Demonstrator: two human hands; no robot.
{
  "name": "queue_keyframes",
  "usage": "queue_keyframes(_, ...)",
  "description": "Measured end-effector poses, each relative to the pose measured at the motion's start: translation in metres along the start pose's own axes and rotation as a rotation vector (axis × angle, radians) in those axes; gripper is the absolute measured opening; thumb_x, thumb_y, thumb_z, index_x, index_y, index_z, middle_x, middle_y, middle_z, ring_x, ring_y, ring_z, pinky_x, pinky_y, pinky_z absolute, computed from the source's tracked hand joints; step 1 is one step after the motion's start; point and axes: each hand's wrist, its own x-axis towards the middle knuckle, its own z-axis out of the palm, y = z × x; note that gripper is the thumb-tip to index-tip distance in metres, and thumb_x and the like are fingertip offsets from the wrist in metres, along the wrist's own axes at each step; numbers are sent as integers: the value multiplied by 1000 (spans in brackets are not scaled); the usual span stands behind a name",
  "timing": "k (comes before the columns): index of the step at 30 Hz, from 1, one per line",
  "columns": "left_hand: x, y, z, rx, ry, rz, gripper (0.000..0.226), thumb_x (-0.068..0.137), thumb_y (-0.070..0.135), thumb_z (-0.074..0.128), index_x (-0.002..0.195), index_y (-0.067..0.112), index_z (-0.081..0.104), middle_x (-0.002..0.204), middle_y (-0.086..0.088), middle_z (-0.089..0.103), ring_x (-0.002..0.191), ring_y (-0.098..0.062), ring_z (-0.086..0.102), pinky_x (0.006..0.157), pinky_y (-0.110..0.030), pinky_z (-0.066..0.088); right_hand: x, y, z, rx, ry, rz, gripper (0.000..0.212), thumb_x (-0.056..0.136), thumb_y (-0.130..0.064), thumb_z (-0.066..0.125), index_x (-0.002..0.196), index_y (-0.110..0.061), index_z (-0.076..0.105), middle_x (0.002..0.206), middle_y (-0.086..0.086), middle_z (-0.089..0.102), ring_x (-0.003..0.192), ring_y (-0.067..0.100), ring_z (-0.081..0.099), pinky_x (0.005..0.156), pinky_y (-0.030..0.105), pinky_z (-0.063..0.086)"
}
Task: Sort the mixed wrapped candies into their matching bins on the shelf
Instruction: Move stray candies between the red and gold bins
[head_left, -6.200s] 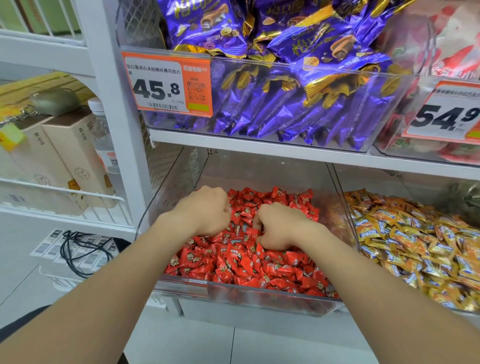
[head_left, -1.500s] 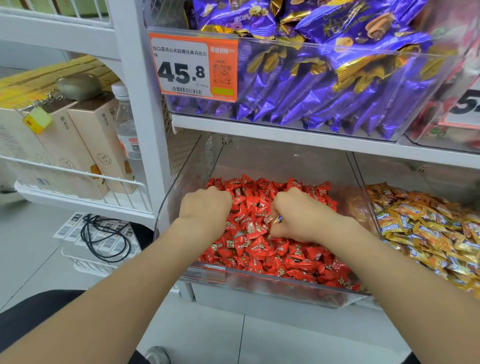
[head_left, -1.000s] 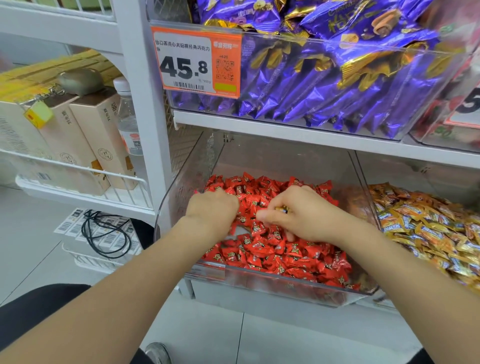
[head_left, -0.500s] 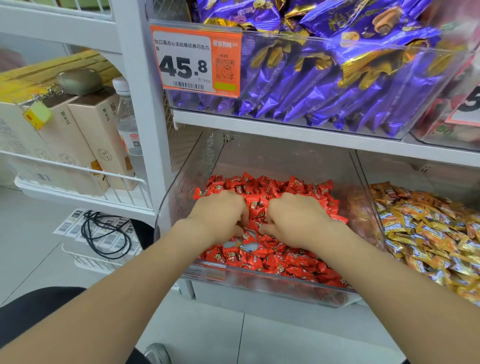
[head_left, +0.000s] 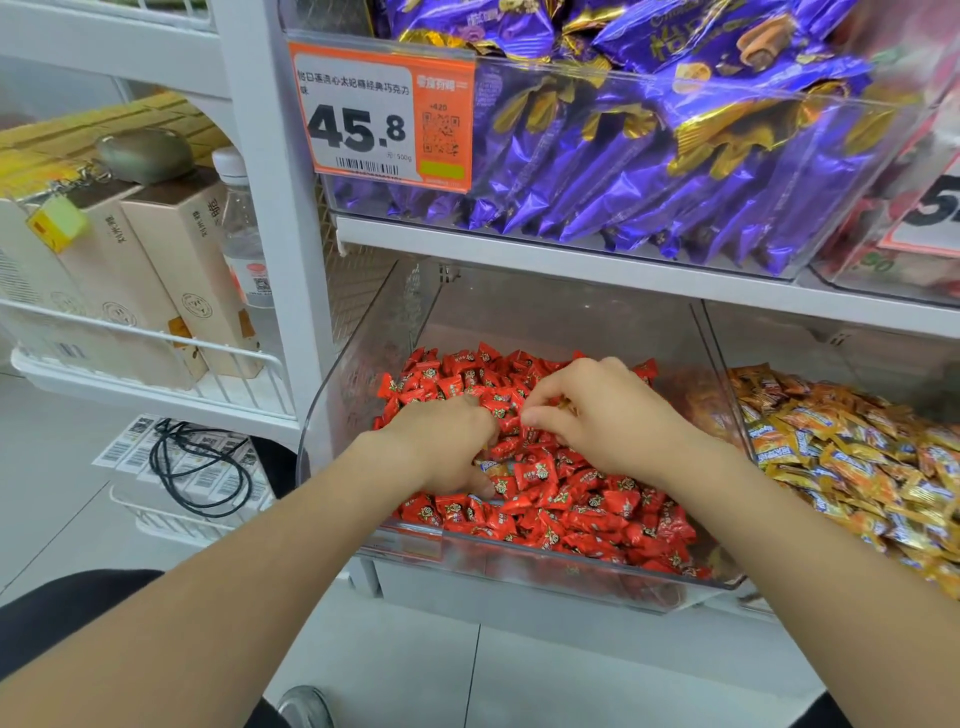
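Note:
A clear bin (head_left: 358, 364) on the lower shelf holds a pile of red wrapped candies (head_left: 587, 499). Both hands are inside it. My left hand (head_left: 441, 447) lies palm down with its fingers curled into the pile, so its fingertips are hidden. A stray orange and blue candy (head_left: 491, 467) shows just beside its thumb. My right hand (head_left: 608, 421) hovers over the middle of the pile. Its thumb and fingers are pinched on a small yellow-wrapped candy (head_left: 565, 405). The neighbouring bin on the right holds yellow-orange wrapped candies (head_left: 857, 457).
Above, a clear bin of purple packets (head_left: 649, 156) carries an orange price tag (head_left: 384, 114) reading 45.8. To the left, a wire shelf (head_left: 156, 343) holds cartons and a water bottle (head_left: 244, 234). Barcoded boxes and a black cable (head_left: 197, 462) lie lower left.
My right hand has lifted slightly out of the red pile with its fingers pinched together. My left hand has spread the candies near its thumb, uncovering an orange and blue one.

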Motion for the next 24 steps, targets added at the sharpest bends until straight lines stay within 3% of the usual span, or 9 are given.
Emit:
queue_keyframes(4, -10, -7, -10, -70, 42, -24, 47, 77, 51, 87, 109, 23, 67, 110, 1, 64, 105, -24, 62, 82, -39, 55, 0, 2, 8, -17, -64, -33, 27, 84, -74, 57, 91, -54, 73, 87, -14, 74, 97, 14, 67, 92, 45, 57)
queue_keyframes(7, -19, -15, -16, -70, 97, -67, 32, 79, 46, 86, 98, 25, 72, 107, -2, 67, 102, -26, 64, 83, -40, 56, 2, -8, 19, -28, -136, -113, 12, 91, -54, 64, 94, -46, 74, 91, -18, 75, 98, 9, 65, 99, 42, 53)
queue_keyframes(9, -22, -18, -16, -51, 133, -88, 22, 92, 40, 72, 98, 19, 70, 107, -9, 67, 105, -31, 64, 85, -42, 56, 3, -19, 24, -1, -211, -193, 9, 94, -40, 69, 97, -39, 78, 95, -20, 77, 96, 3, 68, 100, 32, 51)
queue_keyframes(11, -23, -17, -15, -71, 141, -116, 25, 100, 34, 55, 89, 12, 61, 108, -16, 65, 104, -36, 62, 83, -41, 53, 4, -29, 27, -8, -306, -222, 12, 94, -37, 72, 102, -34, 81, 98, -18, 78, 91, 4, 67, 90, 25, 48)
queue_keyframes(13, -25, -14, -16, -108, 146, -155, 30, 98, 38, 45, 75, 18, 49, 103, -17, 64, 96, -37, 60, 79, -40, 50, 9, -32, 33, -48, -364, -215, 20, 93, -42, 74, 109, -33, 81, 103, -15, 77, 92, 9, 66, 87, 29, 52)
queue_keyframes(18, -27, -9, -20, -188, 288, -271, 43, 98, 45, 42, 65, 18, 44, 71, -5, 47, 72, -35, 52, 67, -38, 42, 23, -36, 38, -120, -444, -164, 43, 88, -47, 79, 128, -33, 74, 119, -7, 74, 103, 16, 64, 87, 31, 53)
queue_keyframes(22, -23, -13, -17, -157, 372, -284, 52, 107, 54, 35, 68, 20, 40, 70, -3, 38, 76, -37, 53, 68, -41, 42, 26, -44, 44, -187, -358, -171, 25, 83, -45, 84, 103, -30, 81, 93, -9, 72, 86, 14, 59, 68, 29, 45)
queue_keyframes(24, -22, -15, -14, -154, 394, -276, 47, 107, 54, 41, 78, 17, 48, 75, -2, 44, 84, -39, 60, 68, -42, 45, 26, -41, 46, -160, -319, -139, 20, 79, -47, 85, 85, -29, 78, 80, -13, 67, 80, 15, 61, 68, 31, 52)
